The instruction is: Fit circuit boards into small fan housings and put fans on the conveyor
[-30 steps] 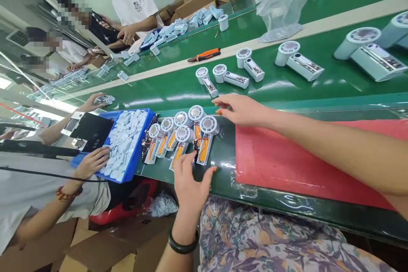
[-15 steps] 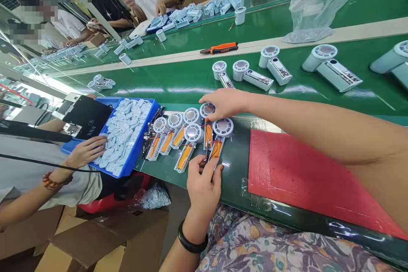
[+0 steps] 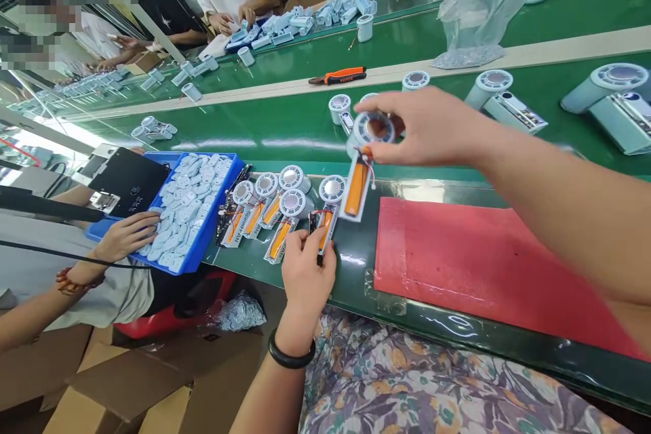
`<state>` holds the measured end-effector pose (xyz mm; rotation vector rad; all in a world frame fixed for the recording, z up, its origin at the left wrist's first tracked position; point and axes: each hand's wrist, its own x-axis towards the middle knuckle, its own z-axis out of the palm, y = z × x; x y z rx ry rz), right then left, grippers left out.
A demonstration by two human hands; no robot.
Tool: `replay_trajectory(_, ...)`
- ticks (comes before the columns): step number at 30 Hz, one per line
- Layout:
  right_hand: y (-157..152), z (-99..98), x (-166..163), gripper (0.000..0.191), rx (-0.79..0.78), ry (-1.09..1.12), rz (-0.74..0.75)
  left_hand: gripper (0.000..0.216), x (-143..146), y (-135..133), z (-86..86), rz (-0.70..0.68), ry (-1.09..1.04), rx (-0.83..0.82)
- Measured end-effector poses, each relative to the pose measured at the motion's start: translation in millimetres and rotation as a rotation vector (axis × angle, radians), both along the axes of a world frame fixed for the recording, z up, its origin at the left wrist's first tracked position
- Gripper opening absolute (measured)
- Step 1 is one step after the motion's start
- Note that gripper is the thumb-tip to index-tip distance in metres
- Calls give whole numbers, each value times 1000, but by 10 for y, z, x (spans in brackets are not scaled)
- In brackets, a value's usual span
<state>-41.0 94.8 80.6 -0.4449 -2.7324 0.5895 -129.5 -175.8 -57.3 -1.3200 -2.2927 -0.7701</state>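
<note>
Right hand (image 3: 427, 125) is raised above the green tabletop (image 3: 356, 291), with thumb and fingers closed around a round white fan head (image 3: 373, 129). Below that head, joined by thin red wires, hangs a white strip carrying an orange battery (image 3: 357, 186), tilted and clear of the hand.

Left hand (image 3: 305, 278), a black bangle (image 3: 291, 349) on its wrist, curls over the lower end of a second fan unit (image 3: 325, 227) near the tabletop's front edge. The fingers cover part of that unit, so whether they grip it or only rest on it cannot be told.

Just left of the left hand lie four more fan units (image 3: 267, 210), each a round head wired to an orange battery strip, packed close together. A dark circuit board (image 3: 232, 213) lies at the end of that group. Beyond it sits a blue tray (image 3: 212, 217) heaped with pale blue moulded parts (image 3: 183, 210), and a co-worker's hand (image 3: 127, 237) rests on them. A red mat (image 3: 458, 271) covers the tabletop to the right of the hands.

Toward the far side, assembled white cylindrical fans (image 3: 493, 88) stand on the green surface, and an orange-and-black hand tool (image 3: 338, 74) lies on a pale strip behind them.
</note>
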Motion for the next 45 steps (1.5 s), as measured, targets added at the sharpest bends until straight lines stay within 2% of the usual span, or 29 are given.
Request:
replay_trajectory(4,-156,-329,151,68,-55,-205,20,21,-86,-7,-10,45,95,-24)
replay_trajectory(7,-304,-493,86,59,-67,-264,97,21,-139,-34,-7,81,122,-51)
replay_trajectory(10,-426,-578,-43,50,-31,-298,166,24,-162,-80,13,79,103,-86)
replay_trajectory(16,-501,-682,-143,59,40,-335,184,20,-13,-276,118,12,115,34)
replay_trajectory(20,-427,-740,-68,67,-61,-270,188,21,100,-452,231,-48,14,107)
replay_trajectory(22,-375,-789,-35,66,-121,-250,208,20,68,-556,282,-28,-13,118)
replay_trajectory(24,-328,-859,-25,67,-155,-255,222,18,-51,-680,322,44,6,110)
replay_trajectory(27,-282,-985,-55,68,-183,-233,222,13,-380,-882,373,234,60,54)
replay_trajectory(32,-267,-1099,-99,68,-223,-158,219,23,-1069,-1031,482,572,-65,-251)
replay_trajectory(37,-260,-1095,-93,73,-252,-173,210,26,-1490,-885,555,653,-176,-424)
replay_trajectory(45,-257,-1070,-127,76,-291,-188,213,36,-1661,-614,581,739,-236,-589)
